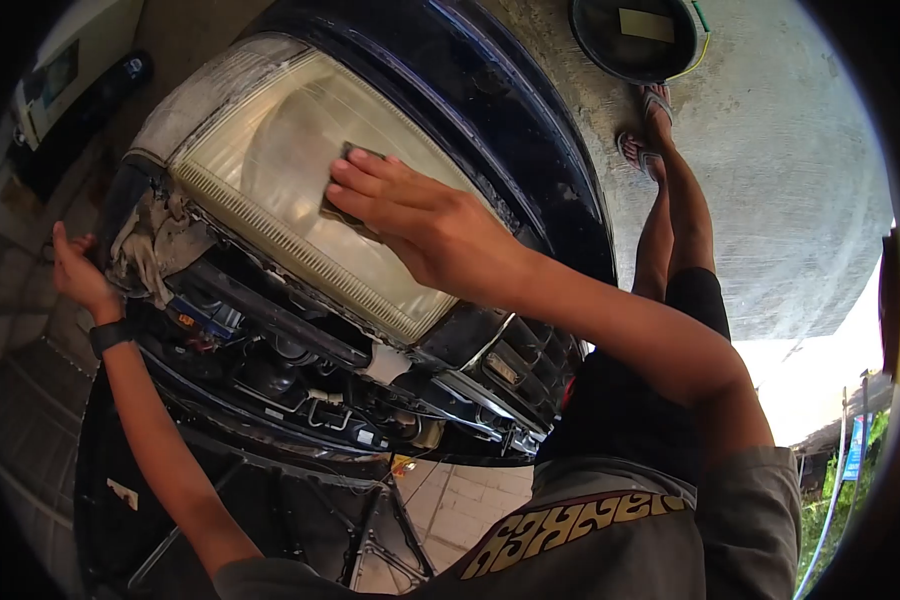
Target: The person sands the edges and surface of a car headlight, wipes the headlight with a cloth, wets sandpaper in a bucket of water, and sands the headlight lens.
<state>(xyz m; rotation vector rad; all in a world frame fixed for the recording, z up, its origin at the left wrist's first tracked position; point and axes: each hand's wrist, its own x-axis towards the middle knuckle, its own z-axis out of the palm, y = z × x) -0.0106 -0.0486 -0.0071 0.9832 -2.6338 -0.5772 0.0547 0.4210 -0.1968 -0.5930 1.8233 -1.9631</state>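
Note:
My right hand (415, 215) presses a small dark piece of folded sandpaper (345, 213) flat against a car headlight (300, 130). Most of the sandpaper is hidden under my fingers. The headlight's lens looks yellowed and hazy, with a ribbed lower edge. My left hand (82, 272), a dark band on its wrist, is off to the left beside the car's corner with nothing visible in it. Its fingers are partly bent and apart. Near it, a dirty crumpled rag (155, 245) hangs at the headlight's corner.
Below the headlight the engine bay (280, 375) is exposed, with the raised hood (240, 480) close to my left arm. A dark bucket (595, 45) with a green-and-yellow handle stands on the concrete floor (770, 180), a pale rectangular sheet (646, 25) inside it. My sandalled feet (655, 110) are near it.

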